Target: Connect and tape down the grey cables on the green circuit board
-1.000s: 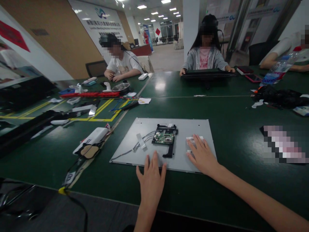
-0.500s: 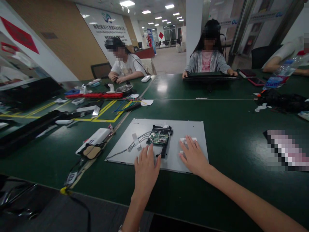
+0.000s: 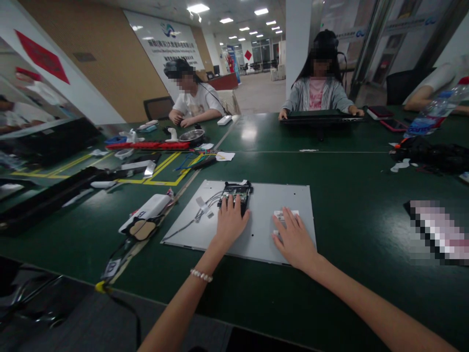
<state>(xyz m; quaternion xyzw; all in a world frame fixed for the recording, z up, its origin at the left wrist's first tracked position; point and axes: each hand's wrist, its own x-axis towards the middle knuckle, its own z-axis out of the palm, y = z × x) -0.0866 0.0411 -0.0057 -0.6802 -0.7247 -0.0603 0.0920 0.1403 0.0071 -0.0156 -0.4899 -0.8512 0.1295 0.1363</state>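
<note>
A flat grey metal panel [image 3: 267, 195] lies on the green table. On its upper left part sits a black frame with a green circuit board [image 3: 231, 189], partly hidden by my left hand [image 3: 231, 222], whose spread fingers rest over its lower part. Thin dark cables [image 3: 200, 217] run from the board to the panel's left corner, with a strip of tape across them. My right hand [image 3: 293, 237] lies with fingers apart on the right side of the panel, partly over a white label [image 3: 280, 214].
A white and black bundle [image 3: 146, 220] with a cable lies left of the panel. Across the table [image 3: 271, 161] a person [image 3: 317, 93] holds a black flat device, and another person [image 3: 196, 100] sits further left. A plastic bottle [image 3: 427, 117] stands at the right.
My left hand has moved forward onto the board. The black frame and board have shifted up and left on the panel. My right hand has stayed nearly in place.
</note>
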